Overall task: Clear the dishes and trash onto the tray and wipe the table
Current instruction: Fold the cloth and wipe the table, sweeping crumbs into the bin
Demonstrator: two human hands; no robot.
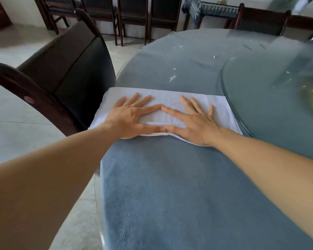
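Note:
A white cloth (170, 98) lies flat on the round table (179, 186), which has a blue-grey cover, close to its left edge. My left hand (132, 120) and my right hand (190, 123) both press flat on the cloth, fingers spread, with forefingers and thumbs touching each other. Small white scraps (172, 78) are scattered on the table beyond the cloth. No tray or dishes are in view.
A glass turntable (260, 83) fills the table's right side, with scraps on it. A dark chair (65, 69) stands against the table's left edge. More chairs (134, 13) line the far wall, and one chair (260, 20) sits at the table's far side.

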